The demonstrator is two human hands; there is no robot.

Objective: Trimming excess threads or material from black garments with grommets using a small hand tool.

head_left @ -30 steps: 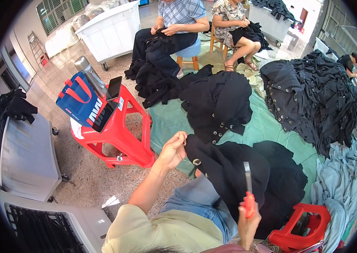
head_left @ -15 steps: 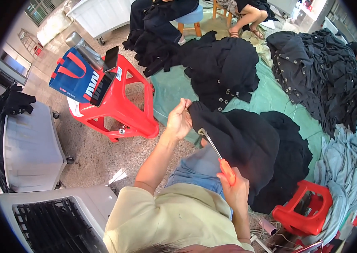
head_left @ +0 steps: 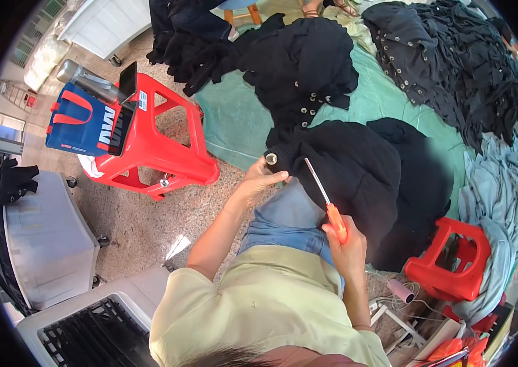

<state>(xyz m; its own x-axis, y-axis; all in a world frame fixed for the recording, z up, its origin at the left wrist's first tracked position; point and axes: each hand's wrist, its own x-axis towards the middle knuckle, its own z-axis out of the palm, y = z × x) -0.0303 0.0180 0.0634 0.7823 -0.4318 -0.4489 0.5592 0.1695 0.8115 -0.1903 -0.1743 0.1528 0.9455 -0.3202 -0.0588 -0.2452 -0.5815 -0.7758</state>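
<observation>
My left hand pinches the edge of a black garment spread over my lap. Beside those fingertips, a round brass-coloured button or eyelet shows on the cloth. An orange-handled screwdriver is gripped in my right hand. Its thin metal shaft points up and to the left over the garment, with the tip apart from the round metal piece.
A red stool to the left bears a blue bag, a steel flask and a phone. Black garment heaps lie on green sheeting. At right are grey cloth and another red stool.
The screwdriver's tip has come away from the round metal piece, which now shows at the garment edge by my left hand. My view has shifted, so surroundings sit higher and farther left.
</observation>
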